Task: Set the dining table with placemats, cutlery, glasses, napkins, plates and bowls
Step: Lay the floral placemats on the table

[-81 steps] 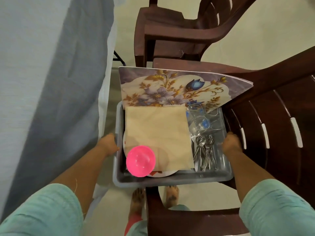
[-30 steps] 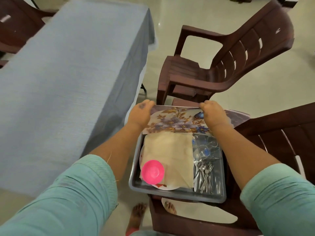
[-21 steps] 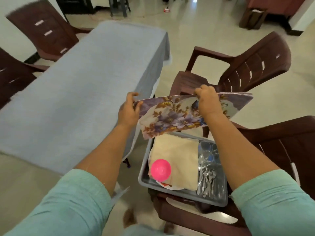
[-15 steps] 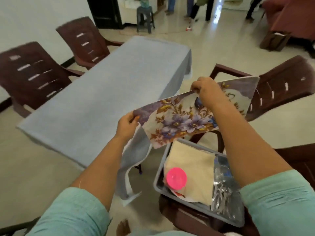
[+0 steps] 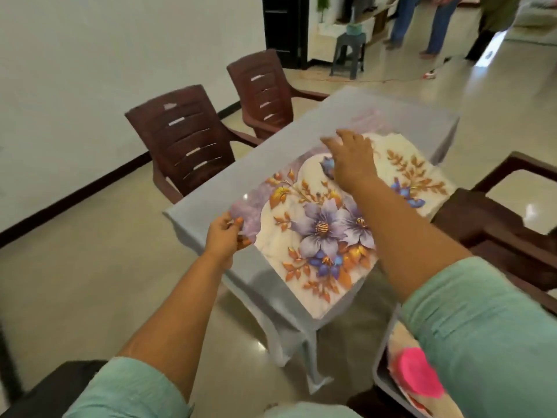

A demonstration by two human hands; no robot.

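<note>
A floral placemat [image 5: 316, 236], perhaps a stack of them, lies over the near end of the table [image 5: 401, 113], which wears a blue-grey cloth. My left hand [image 5: 224, 236] pinches the mat's near-left corner. My right hand [image 5: 351, 159] rests flat on the mat's far part with fingers spread. At the bottom right, half cut off, is the grey tray [image 5: 380, 372] holding a pink bowl [image 5: 417, 377] and a beige napkin [image 5: 398, 336]; my right sleeve hides the cutlery and glasses.
Two brown plastic chairs [image 5: 187, 137] [image 5: 265, 89] stand along the table's left side, another brown chair [image 5: 512, 215] at its right. A grey stool [image 5: 349, 46] and standing people [image 5: 422, 22] are at the back of the room.
I lifted the placemat off the tray on the chair and carried it left over the table. It now lies on the cloth, and my right hand has flattened on top.
</note>
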